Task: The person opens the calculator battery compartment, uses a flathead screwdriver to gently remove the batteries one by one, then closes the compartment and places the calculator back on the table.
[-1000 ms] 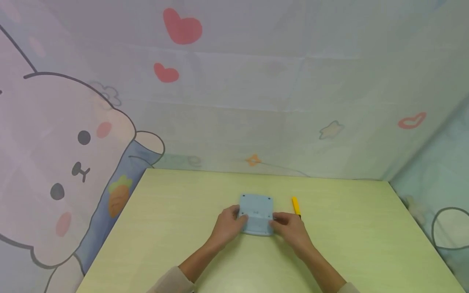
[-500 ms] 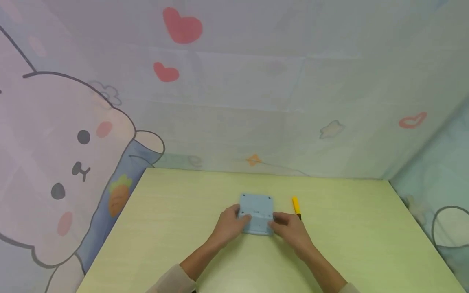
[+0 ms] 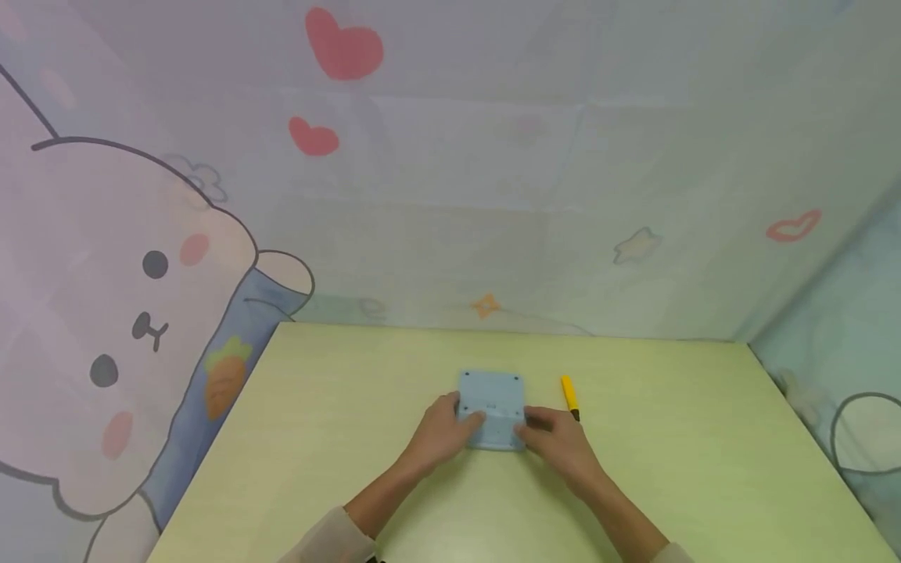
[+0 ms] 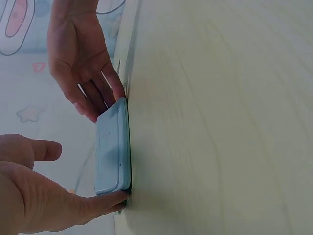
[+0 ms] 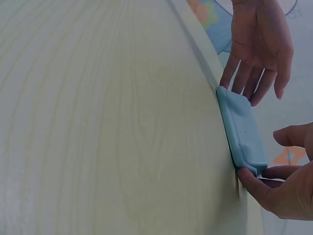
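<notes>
Head view: two pale sleeves (image 3: 331, 539) lie over the near part of the surface (image 3: 317, 438), whose near edge is out of view. Beyond them the left hand (image 3: 439, 432) and the right hand (image 3: 559, 439) flank a slab-like, light blue device (image 3: 493, 399), one at each side. Both wrist views show the hands spread rather than pinching: fairly straight fingers (image 4: 105, 203) touch the device's two ends, while each thumb (image 4: 46, 150) stands apart from it. The device lies about midway between the surface's left and right edges, well short of the far edge, small dark dots on its upward face. Between it and the surface's right edge lies a yellow marker (image 3: 569, 393), its dark end just beside the right hand; whether they touch I cannot tell. Past the surface's far edge rises a pale printed cloth (image 3: 450, 250), with red hearts (image 3: 345, 51) high up and, beyond the far left corner, a big cartoon animal (image 3: 127, 203) with a carrot (image 3: 225, 387) on its blue garment.
</notes>
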The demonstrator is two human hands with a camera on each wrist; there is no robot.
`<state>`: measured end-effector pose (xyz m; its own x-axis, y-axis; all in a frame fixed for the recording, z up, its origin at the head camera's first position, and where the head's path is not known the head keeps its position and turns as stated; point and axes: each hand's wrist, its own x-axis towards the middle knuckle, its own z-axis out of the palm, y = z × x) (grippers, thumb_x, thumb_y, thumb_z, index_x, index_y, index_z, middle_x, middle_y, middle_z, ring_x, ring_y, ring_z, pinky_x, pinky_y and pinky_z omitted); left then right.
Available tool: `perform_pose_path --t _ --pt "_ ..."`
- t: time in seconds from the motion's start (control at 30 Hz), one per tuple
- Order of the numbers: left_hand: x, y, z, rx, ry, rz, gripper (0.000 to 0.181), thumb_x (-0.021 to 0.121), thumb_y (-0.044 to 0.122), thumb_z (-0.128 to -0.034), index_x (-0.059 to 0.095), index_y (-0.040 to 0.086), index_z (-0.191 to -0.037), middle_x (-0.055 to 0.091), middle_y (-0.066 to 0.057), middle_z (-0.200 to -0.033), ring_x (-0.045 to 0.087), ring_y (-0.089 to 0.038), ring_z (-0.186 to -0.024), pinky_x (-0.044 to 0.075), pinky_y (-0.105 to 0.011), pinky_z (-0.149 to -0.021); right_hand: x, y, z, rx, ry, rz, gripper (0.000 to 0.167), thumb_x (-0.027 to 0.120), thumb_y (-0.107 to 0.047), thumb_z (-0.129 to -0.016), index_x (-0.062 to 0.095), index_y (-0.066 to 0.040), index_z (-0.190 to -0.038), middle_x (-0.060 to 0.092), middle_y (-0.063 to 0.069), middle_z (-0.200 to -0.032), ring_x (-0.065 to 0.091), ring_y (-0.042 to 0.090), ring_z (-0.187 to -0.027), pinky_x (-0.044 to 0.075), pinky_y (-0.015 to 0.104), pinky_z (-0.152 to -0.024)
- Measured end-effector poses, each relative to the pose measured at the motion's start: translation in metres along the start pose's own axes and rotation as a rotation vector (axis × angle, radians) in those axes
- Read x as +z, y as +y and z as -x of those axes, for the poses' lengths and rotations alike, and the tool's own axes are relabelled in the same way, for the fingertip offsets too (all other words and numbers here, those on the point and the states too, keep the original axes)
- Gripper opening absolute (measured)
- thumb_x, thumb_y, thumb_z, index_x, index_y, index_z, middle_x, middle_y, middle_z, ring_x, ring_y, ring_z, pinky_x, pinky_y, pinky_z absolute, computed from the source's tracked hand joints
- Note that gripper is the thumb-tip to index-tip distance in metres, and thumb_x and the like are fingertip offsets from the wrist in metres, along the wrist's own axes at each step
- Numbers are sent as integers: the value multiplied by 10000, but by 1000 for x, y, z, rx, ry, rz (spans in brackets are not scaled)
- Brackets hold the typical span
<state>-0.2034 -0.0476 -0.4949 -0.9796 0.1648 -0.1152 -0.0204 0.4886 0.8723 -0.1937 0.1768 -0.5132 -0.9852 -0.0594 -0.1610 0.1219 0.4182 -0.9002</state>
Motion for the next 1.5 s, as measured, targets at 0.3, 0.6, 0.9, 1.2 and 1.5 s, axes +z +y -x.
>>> perform_pose_path --t 0.3,0.6,0.9,1.2,1.5 --pt "-1 1 2 -18 -17 50 670 656 293 -1050 446 -147 -1509 517 -321 -1512 546 -423 -1362 482 -589 -1066 2 -2 0 -4 -14 0 522 742 -208 -999 617 73 -1421 647 224 -1419 561 396 -1381 507 539 -1072" --pt "0 -1 2 -8 -35 88 644 650 279 -1050 462 -154 -1488 561 -299 -1463 589 -346 -1241 504 -558 -1020 3 -1 1 -17 -16 33 553 744 -232 -998 601 81 -1431 621 243 -1448 513 435 -1421 446 585 -1123" --pt "-3 0 1 -3 -51 107 613 648 288 -1052 492 -136 -1466 605 -261 -1404 597 -303 -1165 513 -535 -984 5 -1 2 -57 0 82 581 751 -238 -989 586 88 -1440 624 234 -1449 472 449 -1452 340 623 -1188" --pt "-7 -4 0 -3 -52 70 627 646 307 -1052 495 -131 -1475 557 -296 -1480 561 -412 -1341 483 -592 -1064 4 -4 1 -12 -16 22 570 741 -237 -1002 584 83 -1446 608 251 -1460 511 436 -1420 460 582 -1111" --pt "-8 -9 -5 16 -68 79 558 675 291 -1032 558 -99 -1413 629 -230 -1387 604 -296 -1180 498 -553 -1025 0 -5 -3 -6 -15 -60 531 739 -199 -998 596 76 -1430 647 249 -1401 627 383 -1305 567 469 -1003"
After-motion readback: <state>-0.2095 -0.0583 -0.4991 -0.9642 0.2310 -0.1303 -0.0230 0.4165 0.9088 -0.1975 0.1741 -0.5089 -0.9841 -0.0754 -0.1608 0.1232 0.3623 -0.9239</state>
